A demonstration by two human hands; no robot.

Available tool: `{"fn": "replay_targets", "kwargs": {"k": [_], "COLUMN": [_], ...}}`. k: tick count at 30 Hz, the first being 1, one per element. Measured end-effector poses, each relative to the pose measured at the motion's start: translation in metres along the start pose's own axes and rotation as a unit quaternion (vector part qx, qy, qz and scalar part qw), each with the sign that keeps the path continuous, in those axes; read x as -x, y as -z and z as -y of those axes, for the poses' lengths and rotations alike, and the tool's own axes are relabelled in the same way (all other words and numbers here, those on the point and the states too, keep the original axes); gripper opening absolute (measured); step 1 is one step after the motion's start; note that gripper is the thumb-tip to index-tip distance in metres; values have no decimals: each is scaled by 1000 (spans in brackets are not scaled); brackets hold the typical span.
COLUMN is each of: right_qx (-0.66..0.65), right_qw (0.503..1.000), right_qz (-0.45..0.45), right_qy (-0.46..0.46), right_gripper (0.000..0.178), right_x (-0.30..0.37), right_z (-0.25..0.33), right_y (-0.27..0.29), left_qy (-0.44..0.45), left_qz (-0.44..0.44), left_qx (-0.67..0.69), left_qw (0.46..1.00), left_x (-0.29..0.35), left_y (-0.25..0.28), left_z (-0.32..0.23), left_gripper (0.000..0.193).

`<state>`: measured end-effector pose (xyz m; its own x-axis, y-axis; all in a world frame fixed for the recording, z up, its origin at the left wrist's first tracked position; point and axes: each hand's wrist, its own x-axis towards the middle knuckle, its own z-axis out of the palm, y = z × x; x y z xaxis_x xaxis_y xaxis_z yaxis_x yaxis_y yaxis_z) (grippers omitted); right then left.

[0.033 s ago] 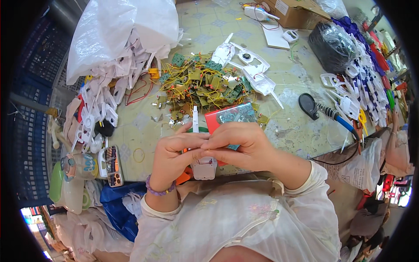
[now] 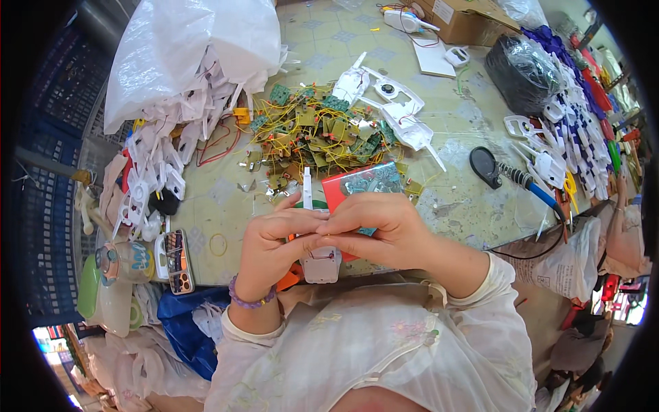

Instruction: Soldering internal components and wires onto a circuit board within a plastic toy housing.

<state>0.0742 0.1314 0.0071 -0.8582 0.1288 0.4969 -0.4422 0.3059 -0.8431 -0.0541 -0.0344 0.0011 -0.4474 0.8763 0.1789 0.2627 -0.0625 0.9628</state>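
Observation:
My left hand (image 2: pixel 274 237) and my right hand (image 2: pixel 377 223) meet at the fingertips over the near part of the table. Each hand is closed in a pinch, and what sits between the fingers is too small and hidden to name. Beneath them lies a white plastic housing (image 2: pixel 321 266) with thin dark wires inside; its narrow white end sticks out beyond my fingers, and its middle is covered by my hands. A red box (image 2: pixel 335 187) with a green circuit board (image 2: pixel 374 180) on it lies partly under my right hand. Something orange (image 2: pixel 290 278) shows beside my left wrist.
Beyond my hands is a heap of circuit boards with yellow wires (image 2: pixel 322 130). White housing halves (image 2: pixel 410 127) lie at its right. A soldering iron (image 2: pixel 542 196) rests further right near a black oval pad (image 2: pixel 485 167). White parts spill from a plastic bag (image 2: pixel 192 55) at left.

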Motion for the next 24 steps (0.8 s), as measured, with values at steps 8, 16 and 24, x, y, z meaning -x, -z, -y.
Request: {"fn": "replay_targets", "kwargs": {"k": [8, 16, 24], "right_qx": [-11, 320, 518], "right_qw": [999, 899, 740], "right_qz": [-10, -261, -124], "right_qy": [-35, -145, -410], "right_gripper": [18, 22, 24], "right_x": [1, -59, -50], "right_z": [-4, -77, -193], "right_y": [1, 110, 183], "left_qy": [36, 49, 31], "left_qz": [34, -97, -146], "left_qx": [-27, 49, 57], "left_qw": [998, 993, 987], "left_x": [-7, 6, 14], "left_y": [3, -2, -7], "left_z": [-4, -1, -2], "left_gripper": [14, 7, 9]}}
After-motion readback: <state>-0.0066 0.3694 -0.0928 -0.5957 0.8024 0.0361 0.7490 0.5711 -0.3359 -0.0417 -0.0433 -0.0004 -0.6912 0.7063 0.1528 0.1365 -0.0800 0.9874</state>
